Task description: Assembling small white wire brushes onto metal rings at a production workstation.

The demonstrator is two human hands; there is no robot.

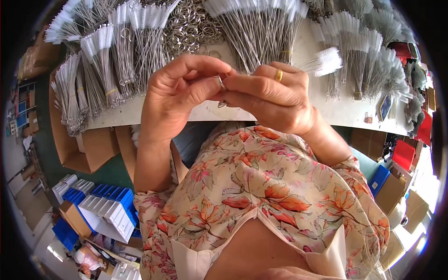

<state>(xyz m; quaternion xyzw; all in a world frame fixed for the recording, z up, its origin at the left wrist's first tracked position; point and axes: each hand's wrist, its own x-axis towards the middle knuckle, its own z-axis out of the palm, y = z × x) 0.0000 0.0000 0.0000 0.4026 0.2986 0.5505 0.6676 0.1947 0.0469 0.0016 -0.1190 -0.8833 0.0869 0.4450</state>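
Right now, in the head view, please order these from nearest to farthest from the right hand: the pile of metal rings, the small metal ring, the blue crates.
1. Small metal ring: pinched at the right hand fingertips.
2. Pile of metal rings: on the table, above the hands.
3. Blue crates: on the floor, lower left.

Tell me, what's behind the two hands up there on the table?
Behind the left hand and right hand lie bundles of wire brushes and a pile of metal rings on the white table. The hands cover the table directly beneath them.

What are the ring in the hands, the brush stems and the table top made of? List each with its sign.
Small ring: metal, seemingly steel; silvery shine.
Brush stems: thin wire, grey and glinting; bristle tips white, probably nylon.
Table top: smooth, matt, off-white; perhaps laminate, unclear.
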